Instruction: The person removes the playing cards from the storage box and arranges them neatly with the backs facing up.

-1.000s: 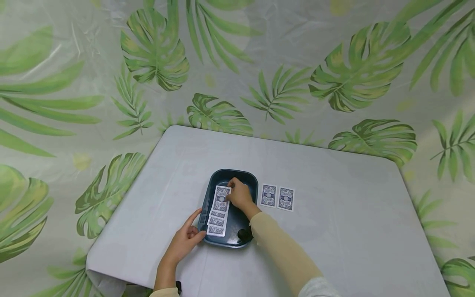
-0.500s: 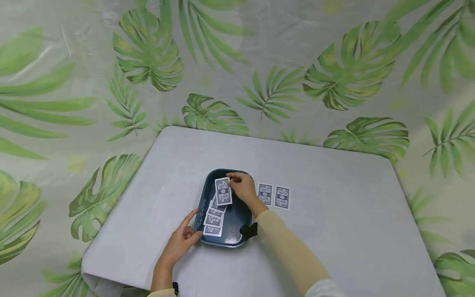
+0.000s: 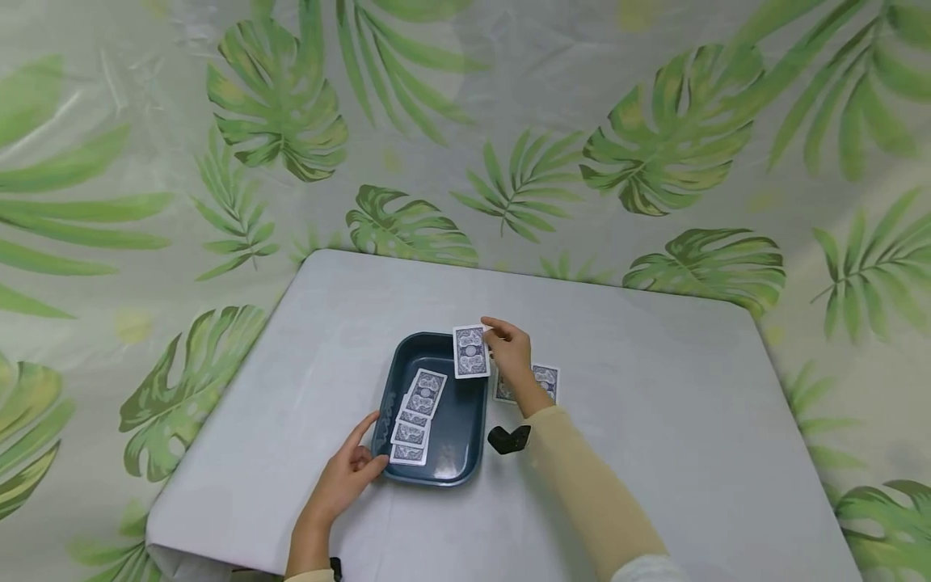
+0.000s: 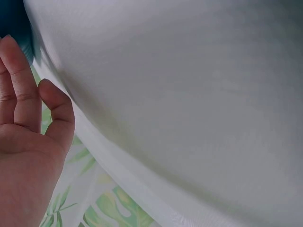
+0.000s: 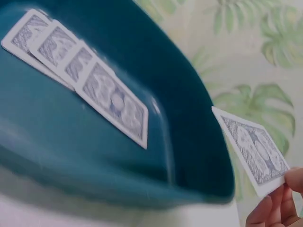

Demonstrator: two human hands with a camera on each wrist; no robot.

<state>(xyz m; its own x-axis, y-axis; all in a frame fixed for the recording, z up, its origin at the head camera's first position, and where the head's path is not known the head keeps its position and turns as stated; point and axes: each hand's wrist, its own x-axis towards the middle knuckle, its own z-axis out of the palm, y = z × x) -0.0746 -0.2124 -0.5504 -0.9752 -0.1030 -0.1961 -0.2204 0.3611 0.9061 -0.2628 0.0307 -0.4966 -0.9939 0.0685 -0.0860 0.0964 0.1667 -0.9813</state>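
My right hand [image 3: 511, 353] pinches one playing card [image 3: 471, 352] by its edge, blue patterned back showing, over the far right corner of a dark teal tray [image 3: 465, 436]. In the right wrist view, thumb and fingers hold that card [image 5: 255, 151] beyond the tray's rim. Several overlapping cards [image 3: 425, 392] lie face down in a slanted row along the tray's left side. My left hand [image 3: 344, 473] is at the tray's near left edge, fingers extended to its rim. The left wrist view shows this hand [image 4: 28, 123] holding nothing.
Two more face-down cards [image 3: 545, 381] lie on the white-covered table [image 3: 655, 436] right of the tray, partly hidden behind my right hand. A black device [image 3: 507, 440] hangs at my right wrist. Leaf-patterned sheeting [image 3: 407, 81] surrounds the table.
My right hand has lifted a card off the row and carried it right, to the tray's far right corner. The left hand stays at the tray's edge. The view has shifted slightly.
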